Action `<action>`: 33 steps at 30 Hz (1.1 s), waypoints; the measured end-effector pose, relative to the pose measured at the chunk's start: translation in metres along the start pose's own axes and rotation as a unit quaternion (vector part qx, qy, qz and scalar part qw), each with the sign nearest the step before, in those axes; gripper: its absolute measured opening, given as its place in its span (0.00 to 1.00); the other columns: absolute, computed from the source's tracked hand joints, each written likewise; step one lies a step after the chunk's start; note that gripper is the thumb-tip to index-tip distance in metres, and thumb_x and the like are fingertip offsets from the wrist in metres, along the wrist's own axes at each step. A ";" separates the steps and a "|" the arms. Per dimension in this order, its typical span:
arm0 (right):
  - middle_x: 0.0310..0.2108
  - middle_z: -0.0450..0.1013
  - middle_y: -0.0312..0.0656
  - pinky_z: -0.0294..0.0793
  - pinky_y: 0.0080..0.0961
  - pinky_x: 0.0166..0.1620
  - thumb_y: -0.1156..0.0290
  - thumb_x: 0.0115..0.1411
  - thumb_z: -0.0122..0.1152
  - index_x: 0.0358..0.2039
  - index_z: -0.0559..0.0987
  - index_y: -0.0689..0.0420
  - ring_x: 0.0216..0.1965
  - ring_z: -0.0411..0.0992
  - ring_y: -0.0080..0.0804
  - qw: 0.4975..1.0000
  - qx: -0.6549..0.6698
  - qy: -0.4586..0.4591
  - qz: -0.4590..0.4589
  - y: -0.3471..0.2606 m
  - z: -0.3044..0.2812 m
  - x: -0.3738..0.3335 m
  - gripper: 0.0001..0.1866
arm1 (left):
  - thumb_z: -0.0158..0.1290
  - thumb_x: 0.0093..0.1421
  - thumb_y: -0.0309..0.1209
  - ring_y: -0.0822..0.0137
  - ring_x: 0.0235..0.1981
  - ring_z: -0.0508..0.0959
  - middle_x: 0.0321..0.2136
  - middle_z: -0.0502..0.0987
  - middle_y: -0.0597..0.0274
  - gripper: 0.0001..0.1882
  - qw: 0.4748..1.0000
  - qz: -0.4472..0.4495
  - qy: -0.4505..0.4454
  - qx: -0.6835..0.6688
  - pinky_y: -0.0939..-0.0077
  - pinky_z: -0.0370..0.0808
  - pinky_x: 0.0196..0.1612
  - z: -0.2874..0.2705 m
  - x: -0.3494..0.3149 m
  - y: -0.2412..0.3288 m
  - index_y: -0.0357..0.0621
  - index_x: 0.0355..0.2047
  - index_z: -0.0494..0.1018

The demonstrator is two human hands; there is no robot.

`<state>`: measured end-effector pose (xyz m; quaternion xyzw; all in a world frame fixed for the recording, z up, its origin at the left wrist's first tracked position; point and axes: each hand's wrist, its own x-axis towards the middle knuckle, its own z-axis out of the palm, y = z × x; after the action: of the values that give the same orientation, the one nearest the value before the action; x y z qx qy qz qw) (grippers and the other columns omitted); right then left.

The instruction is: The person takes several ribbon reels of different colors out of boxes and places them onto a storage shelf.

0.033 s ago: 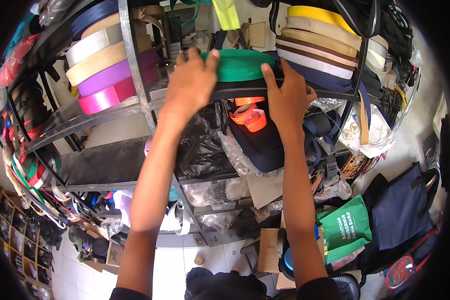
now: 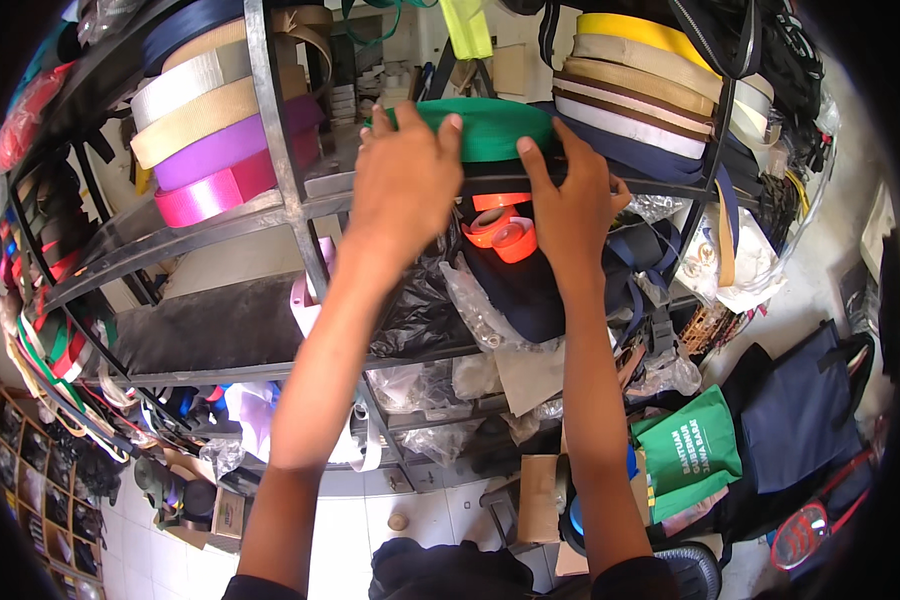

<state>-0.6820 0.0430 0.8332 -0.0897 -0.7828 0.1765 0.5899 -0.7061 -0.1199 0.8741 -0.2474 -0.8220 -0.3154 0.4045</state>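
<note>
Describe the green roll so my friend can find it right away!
Find the black rack and look high up. Between the left stack and right stack of rolls, the left hand and right hand frame a flat roll. It's green; those stacks show pink, purple, yellow and white instead.

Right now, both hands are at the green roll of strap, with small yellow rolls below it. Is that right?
Not quite: the head view shows the small rolls are orange, not yellow. The left hand and right hand are indeed at the green roll.
</note>
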 end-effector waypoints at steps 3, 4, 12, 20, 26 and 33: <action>0.45 0.75 0.41 0.48 0.52 0.57 0.50 0.61 0.56 0.52 0.74 0.59 0.53 0.67 0.36 0.997 0.021 0.059 -0.042 -0.010 0.009 -0.024 0.28 | 0.47 0.65 0.38 0.35 0.58 0.64 0.55 0.64 0.28 0.27 0.995 0.043 0.062 0.062 0.44 0.57 0.62 0.012 -0.030 0.009 0.25 0.55 0.59; 0.45 0.75 0.41 0.48 0.49 0.57 0.53 0.60 0.58 0.51 0.74 0.58 0.52 0.68 0.36 0.995 0.017 0.086 -0.056 -0.011 0.012 -0.027 0.26 | 0.48 0.64 0.37 0.34 0.59 0.63 0.56 0.63 0.28 0.28 0.993 0.064 0.079 0.064 0.42 0.55 0.62 0.014 -0.037 0.011 0.24 0.55 0.59; 0.41 0.76 0.47 0.66 0.35 0.49 0.68 0.56 0.62 0.41 0.79 0.61 0.44 0.73 0.43 0.993 0.103 0.057 -0.013 -0.033 -0.020 -0.054 0.14 | 0.49 0.61 0.27 0.37 0.57 0.65 0.54 0.64 0.31 0.20 0.976 0.154 0.087 -0.125 0.49 0.59 0.62 0.015 -0.070 0.008 0.26 0.51 0.64; 0.35 0.77 0.43 0.69 0.36 0.45 0.66 0.56 0.62 0.38 0.81 0.58 0.42 0.73 0.41 0.984 0.126 -0.018 -0.125 -0.103 -0.015 -0.015 0.12 | 0.53 0.59 0.27 0.54 0.37 0.78 0.34 0.79 0.54 0.13 0.914 0.102 -0.026 -0.392 0.64 0.70 0.44 -0.040 -0.148 -0.024 0.42 0.46 0.71; 0.37 0.77 0.35 0.62 0.41 0.45 0.57 0.56 0.63 0.37 0.83 0.50 0.46 0.71 0.33 0.963 -0.136 -0.074 -0.219 -0.110 0.006 0.000 0.13 | 0.53 0.60 0.29 0.57 0.27 0.79 0.23 0.78 0.56 0.07 0.894 0.106 -0.083 -0.428 0.63 0.69 0.41 -0.044 -0.189 -0.056 0.42 0.38 0.71; 0.47 0.76 0.36 0.60 0.45 0.53 0.51 0.52 0.65 0.42 0.82 0.47 0.51 0.71 0.37 0.981 -0.103 -0.082 -0.141 -0.095 0.002 0.002 0.19 | 0.54 0.60 0.28 0.57 0.32 0.81 0.27 0.79 0.53 0.06 0.890 0.027 -0.194 -0.411 0.68 0.72 0.43 -0.062 -0.191 -0.093 0.39 0.36 0.72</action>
<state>-0.6778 -0.0441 0.8708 -0.0243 -0.8471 0.0166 0.5307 -0.6310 -0.2560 0.7173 -0.4699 -0.6739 -0.5600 0.1072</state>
